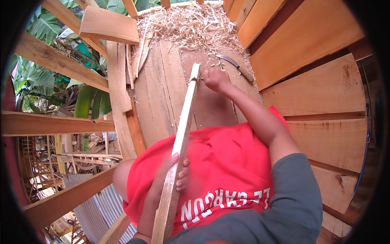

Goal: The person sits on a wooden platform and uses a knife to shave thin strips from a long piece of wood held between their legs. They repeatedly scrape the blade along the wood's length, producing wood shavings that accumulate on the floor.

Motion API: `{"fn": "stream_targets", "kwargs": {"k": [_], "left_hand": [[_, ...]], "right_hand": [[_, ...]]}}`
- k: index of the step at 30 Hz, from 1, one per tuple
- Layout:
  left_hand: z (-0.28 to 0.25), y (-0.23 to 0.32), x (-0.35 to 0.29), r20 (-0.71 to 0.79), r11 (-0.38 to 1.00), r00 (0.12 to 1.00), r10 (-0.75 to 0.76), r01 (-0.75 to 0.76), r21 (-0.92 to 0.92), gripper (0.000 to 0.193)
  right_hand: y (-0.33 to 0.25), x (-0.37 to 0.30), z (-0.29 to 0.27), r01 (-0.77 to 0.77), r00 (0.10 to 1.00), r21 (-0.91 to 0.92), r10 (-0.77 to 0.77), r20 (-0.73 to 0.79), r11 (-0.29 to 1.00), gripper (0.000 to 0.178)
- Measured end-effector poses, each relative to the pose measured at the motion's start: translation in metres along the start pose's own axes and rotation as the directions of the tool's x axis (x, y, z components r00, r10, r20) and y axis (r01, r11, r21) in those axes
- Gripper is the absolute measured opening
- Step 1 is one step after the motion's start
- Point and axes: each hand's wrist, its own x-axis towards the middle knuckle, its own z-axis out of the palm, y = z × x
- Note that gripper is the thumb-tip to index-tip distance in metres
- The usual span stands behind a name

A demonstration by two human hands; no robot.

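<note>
A long squared wooden stick (185, 128) runs from my lap up and away, its upper face pale and its near end rougher and browner. My left hand (175, 175) is wrapped round its lower part, thumb on top and fingers on the right side. Close to the far end, my right hand (217, 79) is closed in a fist just right of the stick. From that fist a short, dark, blade-like tool (194, 79) reaches across the stick; its handle is hidden in my fingers. Red cloth (227, 150) with white lettering covers my lap beneath the stick.
A curved knife (230, 61) with a wooden handle lies on the plank floor (156, 93), right of my fist. Wood shavings (187, 24) are heaped at the far end. Plank walling (321, 87) rises on the right; a wooden block (109, 25) and open rails (61, 123) stand left.
</note>
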Motion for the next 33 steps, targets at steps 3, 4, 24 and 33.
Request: {"fn": "stream_targets", "kwargs": {"k": [3,4,24,33], "left_hand": [[-0.007,0.004,-0.005,0.045,0.998,0.999,0.030,-0.027,-0.063,0.039],[-0.011,0.004,-0.005,0.084,0.996,0.996,0.032,-0.024,-0.090,0.039],[-0.010,0.003,-0.022,0.077,0.994,0.995,0.063,-0.056,-0.091,0.036],[-0.008,0.002,-0.023,0.092,0.996,0.994,0.064,-0.058,-0.069,0.037]], "right_hand": [[-0.021,0.007,-0.010,-0.040,0.999,0.002,0.040,-0.021,0.999,0.056],[-0.019,0.008,-0.012,-0.005,1.000,0.006,0.005,-0.027,1.000,0.056],[-0.006,0.020,-0.004,0.096,0.976,0.048,-0.084,-0.200,0.994,0.053],[-0.029,0.005,-0.008,0.226,0.952,0.085,-0.202,-0.229,0.970,0.054]]}}
